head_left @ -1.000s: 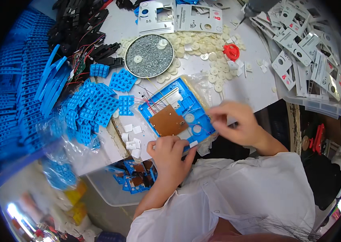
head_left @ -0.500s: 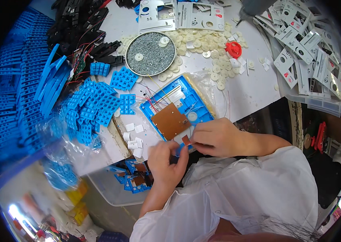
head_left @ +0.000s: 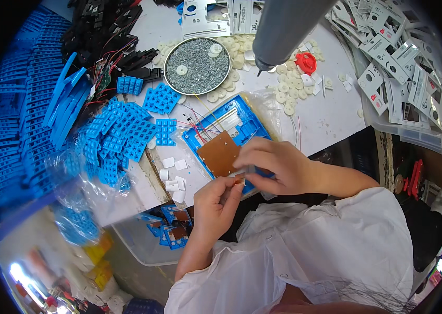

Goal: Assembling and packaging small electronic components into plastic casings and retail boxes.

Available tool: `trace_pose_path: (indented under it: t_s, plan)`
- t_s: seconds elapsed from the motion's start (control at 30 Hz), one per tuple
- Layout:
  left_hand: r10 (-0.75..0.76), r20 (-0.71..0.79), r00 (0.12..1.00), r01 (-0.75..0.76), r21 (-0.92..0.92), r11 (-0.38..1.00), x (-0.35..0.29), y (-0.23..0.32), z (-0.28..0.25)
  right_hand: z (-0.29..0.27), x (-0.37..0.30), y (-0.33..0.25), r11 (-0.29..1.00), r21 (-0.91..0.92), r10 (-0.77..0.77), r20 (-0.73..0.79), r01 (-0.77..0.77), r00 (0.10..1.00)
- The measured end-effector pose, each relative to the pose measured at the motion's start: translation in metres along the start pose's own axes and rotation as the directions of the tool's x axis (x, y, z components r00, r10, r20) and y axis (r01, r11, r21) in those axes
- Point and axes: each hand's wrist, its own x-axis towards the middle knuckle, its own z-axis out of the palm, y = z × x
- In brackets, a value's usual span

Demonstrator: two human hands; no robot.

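A blue plastic frame (head_left: 242,123) with a brown circuit board (head_left: 219,154) and thin coloured wires lies at the table's near edge. My right hand (head_left: 276,165) rests on the frame's near corner, fingers curled on a small part. My left hand (head_left: 218,201) sits just below the board, fingertips pinching a tiny reddish piece against the right hand's fingers. Small white square pads (head_left: 174,175) lie left of the frame.
A round tin of screws (head_left: 197,58) stands behind the frame, with white discs (head_left: 284,86) and a red cap (head_left: 306,62) beside it. Blue keypad pieces (head_left: 121,133) pile at left, black wired parts at far left, white cards (head_left: 404,78) at right. A grey cylinder (head_left: 289,26) hangs overhead.
The view has tilted so the frame sits higher. My right hand has come from the frame's right side to its near corner, meeting my left hand, which has lifted a small piece.
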Motion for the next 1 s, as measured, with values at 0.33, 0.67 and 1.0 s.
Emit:
trace_pose_path:
  t_s: [0.33,0.67,1.0]
  plan:
    - [0.133,0.059,0.989,-0.144,0.258,0.955,0.015,0.017,-0.001,-0.007,0.013,0.007,0.978,0.133,0.133,0.214,-0.163,0.968]
    - [0.095,0.097,0.991,-0.119,0.282,0.952,0.02,0.023,-0.002,-0.007,0.013,0.014,0.969,0.14,0.174,0.208,-0.206,0.962]
    - [-0.044,0.049,0.998,0.047,-0.053,0.997,0.012,0.012,0.001,-0.011,0.014,0.016,0.939,0.224,0.213,0.215,-0.261,0.953]
